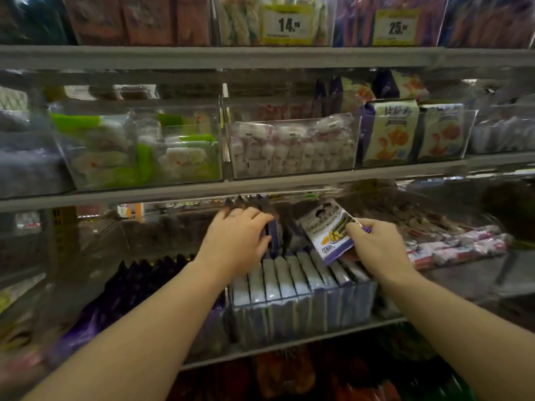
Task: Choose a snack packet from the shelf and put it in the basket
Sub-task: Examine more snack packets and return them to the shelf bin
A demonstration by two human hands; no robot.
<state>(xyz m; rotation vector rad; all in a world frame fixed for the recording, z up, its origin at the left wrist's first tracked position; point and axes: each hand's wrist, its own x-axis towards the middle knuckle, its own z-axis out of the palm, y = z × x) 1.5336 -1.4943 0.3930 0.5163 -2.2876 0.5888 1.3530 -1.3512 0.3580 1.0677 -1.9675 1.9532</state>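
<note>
My right hand (pixel 376 247) pinches the lower corner of a white and purple snack packet (pixel 327 230), lifted and tilted above a clear bin (pixel 301 311). That bin holds a row of several like packets standing on edge. My left hand (pixel 240 241) reaches into the back of the same bin, fingers curled round the top of an upright purple packet (pixel 275 235). No basket is in view.
The bin sits on a grey shelf (pixel 260 345) at waist height. Dark purple packets (pixel 136 285) lie to its left, pink and white packets (pixel 451 247) to its right. Above are clear bins of wrapped snacks (pixel 292 146) and yellow price tags (pixel 286 24).
</note>
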